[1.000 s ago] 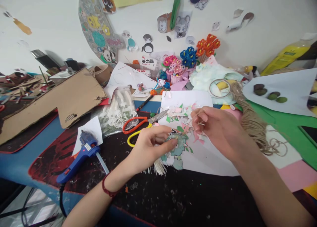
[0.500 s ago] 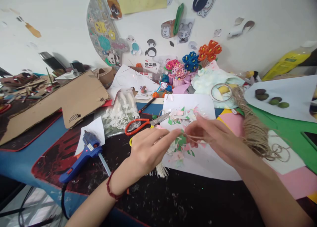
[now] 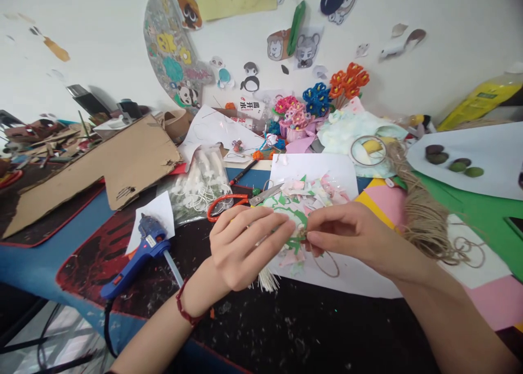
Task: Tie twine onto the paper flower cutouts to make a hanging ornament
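Observation:
My right hand (image 3: 347, 230) pinches a thin piece of brown twine (image 3: 333, 272) between thumb and forefinger, and a loose loop of it hangs below the fingers. My left hand (image 3: 247, 243) is closed at the same spot, fingers bent together with the back of the hand toward me. Its thumb and the far end of the twine are hidden. Both hands' fingertips almost meet above a heap of pink, green and white paper scraps (image 3: 292, 257) on white paper (image 3: 359, 279). A white tassel (image 3: 267, 280) shows under my left hand.
Red-handled scissors (image 3: 223, 204) lie just behind my left hand. A blue glue gun (image 3: 141, 262) rests at the left, near a cardboard sheet (image 3: 134, 161). At the right is a twine bundle (image 3: 425, 219). Orange flowers (image 3: 349, 80) stand by the wall.
My right hand has turned and closed its fingertips near my left fingertips. The twine, earlier stretched between the hands, now hangs in a loop. My left hand stays nearly in place.

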Tool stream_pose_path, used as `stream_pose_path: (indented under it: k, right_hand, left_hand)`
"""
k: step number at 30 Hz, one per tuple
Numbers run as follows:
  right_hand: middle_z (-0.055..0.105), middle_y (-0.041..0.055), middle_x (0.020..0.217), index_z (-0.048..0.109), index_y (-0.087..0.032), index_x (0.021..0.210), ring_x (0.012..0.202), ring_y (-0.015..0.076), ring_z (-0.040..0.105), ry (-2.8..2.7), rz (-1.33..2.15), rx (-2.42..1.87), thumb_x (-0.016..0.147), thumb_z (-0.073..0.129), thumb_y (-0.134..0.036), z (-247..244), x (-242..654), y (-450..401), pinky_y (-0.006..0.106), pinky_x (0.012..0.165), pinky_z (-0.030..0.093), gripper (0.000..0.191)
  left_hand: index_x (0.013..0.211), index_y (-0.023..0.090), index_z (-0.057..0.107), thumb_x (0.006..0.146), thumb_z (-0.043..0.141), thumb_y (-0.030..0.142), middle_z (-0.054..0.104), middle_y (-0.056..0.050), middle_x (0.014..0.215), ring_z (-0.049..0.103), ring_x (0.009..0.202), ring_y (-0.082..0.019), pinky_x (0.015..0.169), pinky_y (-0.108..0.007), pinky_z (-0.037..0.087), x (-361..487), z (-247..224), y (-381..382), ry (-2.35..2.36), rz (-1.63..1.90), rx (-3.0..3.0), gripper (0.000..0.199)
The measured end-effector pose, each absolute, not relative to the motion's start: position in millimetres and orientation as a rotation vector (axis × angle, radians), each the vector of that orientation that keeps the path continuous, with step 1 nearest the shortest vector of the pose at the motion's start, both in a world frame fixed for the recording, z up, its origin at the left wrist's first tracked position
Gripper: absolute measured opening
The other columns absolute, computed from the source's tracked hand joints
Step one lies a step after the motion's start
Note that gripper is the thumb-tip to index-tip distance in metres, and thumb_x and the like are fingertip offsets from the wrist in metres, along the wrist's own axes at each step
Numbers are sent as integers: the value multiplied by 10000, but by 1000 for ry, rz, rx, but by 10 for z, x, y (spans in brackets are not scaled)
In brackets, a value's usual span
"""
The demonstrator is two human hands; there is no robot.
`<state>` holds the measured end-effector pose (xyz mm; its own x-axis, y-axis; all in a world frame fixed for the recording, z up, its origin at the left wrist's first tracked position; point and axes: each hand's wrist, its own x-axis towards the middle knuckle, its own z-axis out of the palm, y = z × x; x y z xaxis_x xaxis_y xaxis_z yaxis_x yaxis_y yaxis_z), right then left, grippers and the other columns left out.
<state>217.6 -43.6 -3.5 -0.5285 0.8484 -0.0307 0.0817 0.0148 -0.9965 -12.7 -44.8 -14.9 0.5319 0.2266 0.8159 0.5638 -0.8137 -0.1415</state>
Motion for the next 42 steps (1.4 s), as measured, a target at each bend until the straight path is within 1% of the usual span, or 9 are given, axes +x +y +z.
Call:
stream_pose_path:
  k: [10, 14, 19, 23, 26, 29, 32, 37, 42]
  right_hand:
    - [667, -40, 750, 713, -229, 813, 713, 92, 602, -1728, 1455, -1032, 745, 781, -178, -16, 2140, -460, 180, 675, 477, 109]
    - [673, -37, 735, 715, -223, 788, 708, 85, 603, -1748, 1431, -994, 805, 728, -196, -4, 2146, -452, 171, 662, 467, 35]
    - [673, -34, 706, 723, -214, 766, 677, 82, 586, -1756, 1389, -989, 836, 698, -222, -5, 2161, -439, 174, 620, 450, 75]
    - [690, -18, 731, 718, -203, 756, 703, 106, 591, -1762, 1208, -1077, 829, 707, -271, -20, 2143, -441, 212, 644, 461, 100]
    - [693, -18, 751, 720, -213, 774, 713, 109, 591, -1808, 1084, -1107, 857, 675, -297, -34, 2125, -446, 225, 649, 458, 126]
    - [691, -21, 749, 723, -219, 780, 703, 109, 585, -1844, 1053, -1105, 855, 674, -284, -43, 2113, -454, 232, 633, 451, 111]
    - [692, -20, 750, 721, -219, 776, 708, 113, 592, -1855, 1037, -1091, 859, 667, -271, -39, 2107, -465, 239, 640, 454, 112]
    - [703, -23, 768, 718, -221, 767, 719, 109, 611, -1905, 966, -1059, 871, 653, -237, -12, 2081, -478, 234, 658, 470, 124]
    - [698, -34, 765, 720, -222, 775, 703, 97, 611, -1933, 892, -1028, 869, 647, -184, -15, 2045, -471, 226, 650, 481, 124]
  left_hand:
    - [1015, 190, 736, 867, 659, 85, 778, 17, 1020, 682, 956, -169, 845, -320, 510, -142, -21, -600, -680, -1061, -2355, 197]
    - [1021, 193, 732, 868, 667, 99, 779, 28, 1013, 682, 953, -160, 844, -314, 502, -142, -29, -590, -673, -1070, -2352, 191]
    - [1026, 212, 722, 899, 626, 120, 774, 35, 1029, 682, 972, -155, 856, -324, 469, -126, -58, -522, -662, -1067, -2417, 184]
    - [1093, 207, 699, 884, 674, 287, 764, -1, 1059, 668, 981, -197, 917, -396, 407, -103, -97, -421, -639, -1119, -2572, 226]
    - [1110, 198, 687, 904, 644, 398, 753, -35, 1065, 645, 972, -215, 878, -402, 412, -82, -114, -384, -714, -1152, -2688, 290]
    - [1079, 218, 699, 902, 661, 283, 756, -17, 1015, 626, 900, -190, 813, -370, 405, -59, -128, -378, -725, -1189, -2626, 192]
    - [1057, 236, 709, 842, 726, 202, 759, 0, 983, 609, 863, -182, 781, -355, 387, -44, -143, -381, -696, -1196, -2557, 218]
    - [940, 219, 709, 826, 746, 206, 755, 8, 930, 582, 832, -173, 739, -340, 365, -35, -153, -390, -726, -1234, -2542, 121]
    - [932, 200, 689, 831, 733, 170, 741, -3, 909, 561, 806, -167, 723, -337, 344, -27, -156, -397, -750, -1252, -2561, 115]
